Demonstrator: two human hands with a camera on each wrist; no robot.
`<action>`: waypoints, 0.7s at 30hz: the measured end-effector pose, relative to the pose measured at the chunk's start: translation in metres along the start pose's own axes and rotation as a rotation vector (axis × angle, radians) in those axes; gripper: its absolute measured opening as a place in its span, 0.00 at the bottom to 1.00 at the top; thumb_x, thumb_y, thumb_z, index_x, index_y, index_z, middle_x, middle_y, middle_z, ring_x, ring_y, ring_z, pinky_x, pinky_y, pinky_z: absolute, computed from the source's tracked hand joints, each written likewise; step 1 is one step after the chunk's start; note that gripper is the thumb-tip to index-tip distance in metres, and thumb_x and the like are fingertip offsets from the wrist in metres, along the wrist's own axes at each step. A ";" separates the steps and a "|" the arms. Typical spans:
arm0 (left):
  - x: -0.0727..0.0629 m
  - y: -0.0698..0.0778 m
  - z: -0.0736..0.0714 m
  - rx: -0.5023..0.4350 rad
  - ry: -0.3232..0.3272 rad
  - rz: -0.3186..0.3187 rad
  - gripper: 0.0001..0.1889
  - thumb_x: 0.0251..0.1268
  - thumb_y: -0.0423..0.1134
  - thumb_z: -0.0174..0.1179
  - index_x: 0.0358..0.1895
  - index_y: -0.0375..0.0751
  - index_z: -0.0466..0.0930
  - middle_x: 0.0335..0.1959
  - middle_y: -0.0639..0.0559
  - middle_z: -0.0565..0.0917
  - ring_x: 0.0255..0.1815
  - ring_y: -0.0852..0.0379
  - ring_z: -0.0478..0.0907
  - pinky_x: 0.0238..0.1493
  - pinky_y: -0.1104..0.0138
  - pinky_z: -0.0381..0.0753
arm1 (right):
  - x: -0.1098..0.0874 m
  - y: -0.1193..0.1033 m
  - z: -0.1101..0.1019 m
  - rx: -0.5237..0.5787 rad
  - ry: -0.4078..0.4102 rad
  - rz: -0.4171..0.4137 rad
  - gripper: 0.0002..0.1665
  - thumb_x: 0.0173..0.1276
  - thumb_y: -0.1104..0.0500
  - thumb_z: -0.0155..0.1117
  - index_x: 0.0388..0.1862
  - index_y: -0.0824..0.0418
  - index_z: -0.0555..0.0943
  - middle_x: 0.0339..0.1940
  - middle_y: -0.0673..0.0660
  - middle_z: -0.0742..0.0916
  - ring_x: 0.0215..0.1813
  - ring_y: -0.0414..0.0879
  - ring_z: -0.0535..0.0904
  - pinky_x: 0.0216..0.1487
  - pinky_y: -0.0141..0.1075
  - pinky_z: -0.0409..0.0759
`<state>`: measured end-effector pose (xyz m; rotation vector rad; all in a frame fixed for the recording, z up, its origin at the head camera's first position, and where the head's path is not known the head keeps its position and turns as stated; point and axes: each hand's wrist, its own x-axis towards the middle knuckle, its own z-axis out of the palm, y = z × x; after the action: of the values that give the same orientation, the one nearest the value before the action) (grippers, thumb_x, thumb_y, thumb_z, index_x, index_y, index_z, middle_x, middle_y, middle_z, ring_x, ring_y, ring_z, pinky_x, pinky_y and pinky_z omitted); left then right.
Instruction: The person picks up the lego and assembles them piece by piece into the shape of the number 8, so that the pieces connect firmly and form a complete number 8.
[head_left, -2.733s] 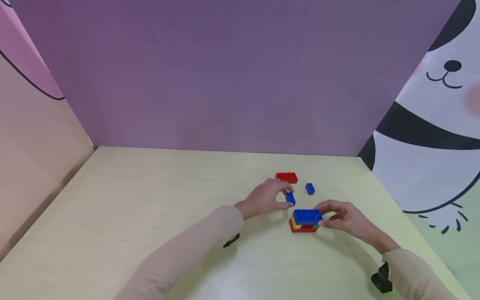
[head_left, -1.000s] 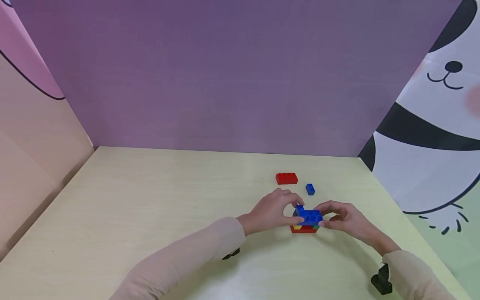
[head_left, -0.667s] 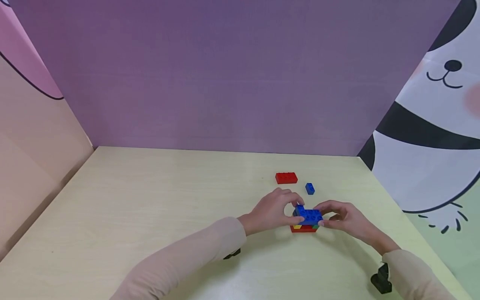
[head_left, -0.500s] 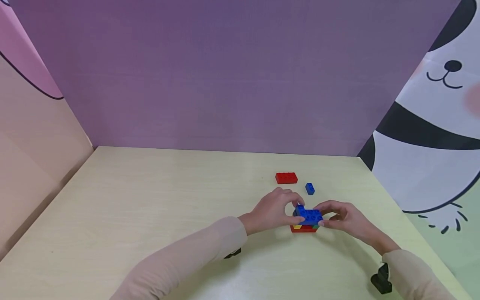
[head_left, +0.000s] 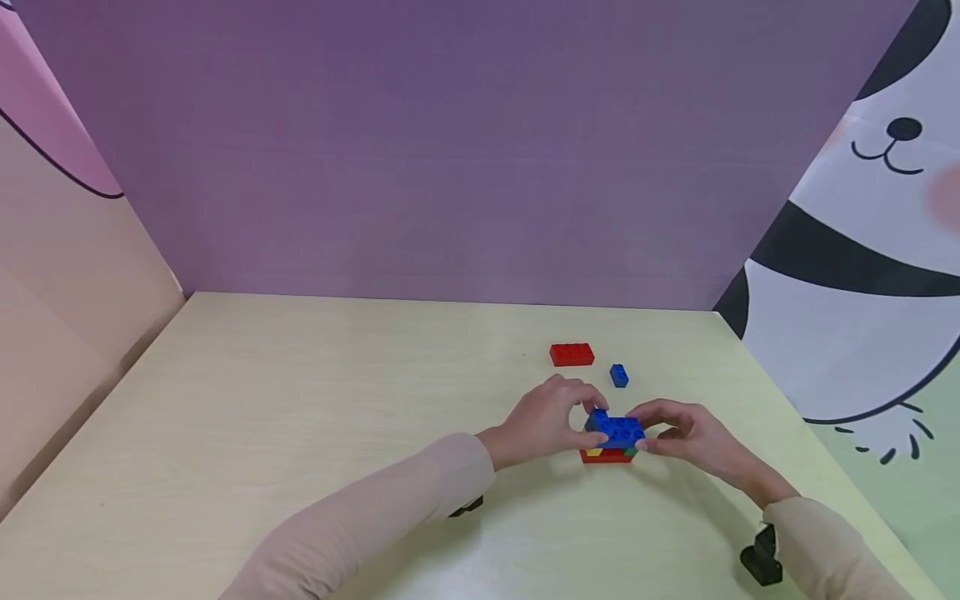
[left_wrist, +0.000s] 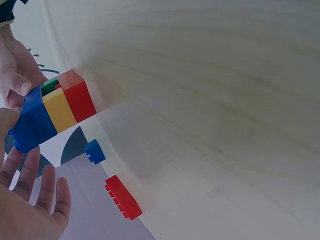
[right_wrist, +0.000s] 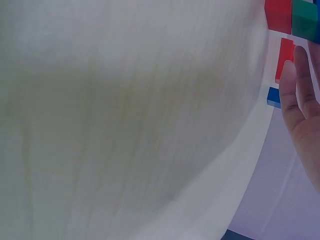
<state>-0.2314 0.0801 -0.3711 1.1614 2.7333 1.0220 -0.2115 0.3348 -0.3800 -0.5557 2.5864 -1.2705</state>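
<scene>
Left hand [head_left: 542, 423]: thumb and forefinger nearly closed, gap just the width of the small blue brick [left_wrist: 24, 134], pinched near-to-far. Its other fingers spread loose beside the stack, per left wrist cam. Small blue brick sits on the left end of the long blue brick [head_left: 624, 432], touching it; can't tell if fully seated.

Right hand [head_left: 693, 433]: thumb on the near side, index on the far side of the long blue brick's right end, gap about the brick's depth. Other fingers less clear.

Stack below that: yellow brick [left_wrist: 60, 110] left, green brick [left_wrist: 49, 86] right, red base brick [left_wrist: 80, 99] at the bottom, a bit of red showing between yellow and green. Stack upright on the right half of the wooden table [head_left: 337, 375].

Beyond the stack, studs up: loose red brick [head_left: 572, 355], and loose blue brick [head_left: 618, 376] just right of it, not touching.

Farther out: beige sleeves [head_left: 375, 508], black wrist mount [head_left: 762, 560] under the right cuff, purple panel [head_left: 480, 150] behind, panda print [head_left: 862, 275] at right.
</scene>
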 end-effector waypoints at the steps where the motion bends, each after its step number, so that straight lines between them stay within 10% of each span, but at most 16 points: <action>1: 0.000 0.000 0.000 -0.002 0.000 -0.002 0.20 0.50 0.52 0.66 0.49 0.56 0.77 0.38 0.64 0.78 0.45 0.66 0.69 0.36 0.78 0.68 | 0.000 0.000 0.000 0.000 0.000 -0.001 0.23 0.60 0.59 0.64 0.54 0.61 0.74 0.48 0.55 0.81 0.48 0.37 0.77 0.42 0.32 0.80; 21: 0.001 -0.003 0.003 -0.026 0.016 0.012 0.19 0.50 0.51 0.66 0.47 0.55 0.78 0.37 0.63 0.78 0.44 0.62 0.73 0.35 0.79 0.68 | 0.001 -0.001 -0.002 -0.008 -0.014 -0.015 0.23 0.59 0.59 0.65 0.54 0.62 0.74 0.48 0.55 0.81 0.48 0.38 0.77 0.42 0.33 0.80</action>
<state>-0.2332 0.0811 -0.3747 1.1723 2.7196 1.0690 -0.2134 0.3353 -0.3777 -0.5840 2.5819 -1.2566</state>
